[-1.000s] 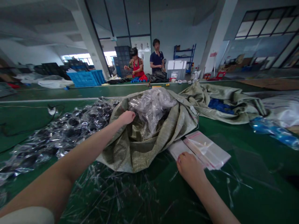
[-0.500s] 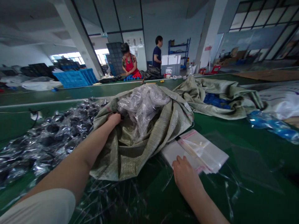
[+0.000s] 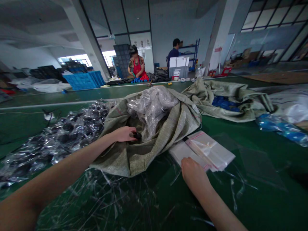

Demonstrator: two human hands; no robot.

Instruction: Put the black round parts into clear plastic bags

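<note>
My left hand (image 3: 125, 134) is closed on a small black round object (image 3: 137, 136) over the opening of a woven sack (image 3: 146, 158). Crumpled clear plastic (image 3: 154, 104) bulges from that sack. My right hand (image 3: 192, 170) rests with curled fingers at the near edge of a stack of flat clear plastic bags (image 3: 179, 152), gripping the edge; the fingertips are partly hidden. A second bundle of flat bags (image 3: 214, 152) overlaps the stack. To the left spreads a heap of black pieces wrapped in clear film (image 3: 64, 138).
Behind on the right lies another woven sack (image 3: 255, 107) with blue pieces (image 3: 226, 103) inside, beside blue items in clear film (image 3: 284, 128). Loose plastic strips litter the green table (image 3: 154, 199). A blue crate (image 3: 84, 80) and two people stand across the table.
My left hand has come up and right out of the sack's inside, now with the black object showing in its fingers. My right hand stays by the bag stack, its fingers more curled.
</note>
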